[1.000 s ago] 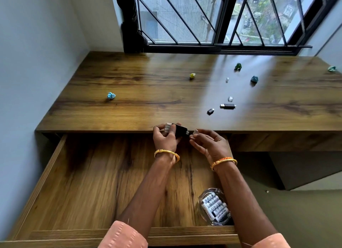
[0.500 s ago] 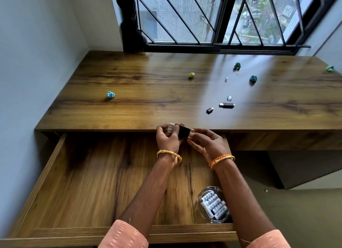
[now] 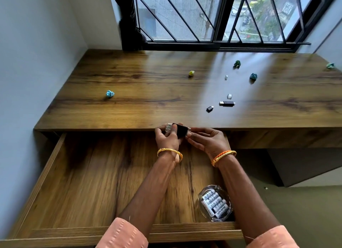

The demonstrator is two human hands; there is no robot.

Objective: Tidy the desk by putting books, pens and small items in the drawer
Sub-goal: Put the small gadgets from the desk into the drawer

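Observation:
Over the back of the open wooden drawer [image 3: 77, 177], my left hand [image 3: 167, 138] grips a small black USB stick [image 3: 180, 130] with a clear cap at its left end. My right hand [image 3: 207, 139] pinches the stick's right end with thumb and fingertips. On the desk [image 3: 148, 92] lie another black USB stick [image 3: 227, 103], a small black adapter [image 3: 209, 109] and two clear caps [image 3: 229, 96] [image 3: 226, 77]. A glass dish of white batteries [image 3: 214, 203] sits in the drawer's front right corner.
Crumpled paper balls are scattered on the desk: light blue [image 3: 110, 93], yellow [image 3: 191, 73], green [image 3: 237, 63], teal [image 3: 253, 76] and one at the far right edge [image 3: 330, 65]. A barred window runs along the back. A wall stands on the left.
Both hands have risen slightly toward the desk's front edge, and my right hand's fingers have closed in on the stick's right end.

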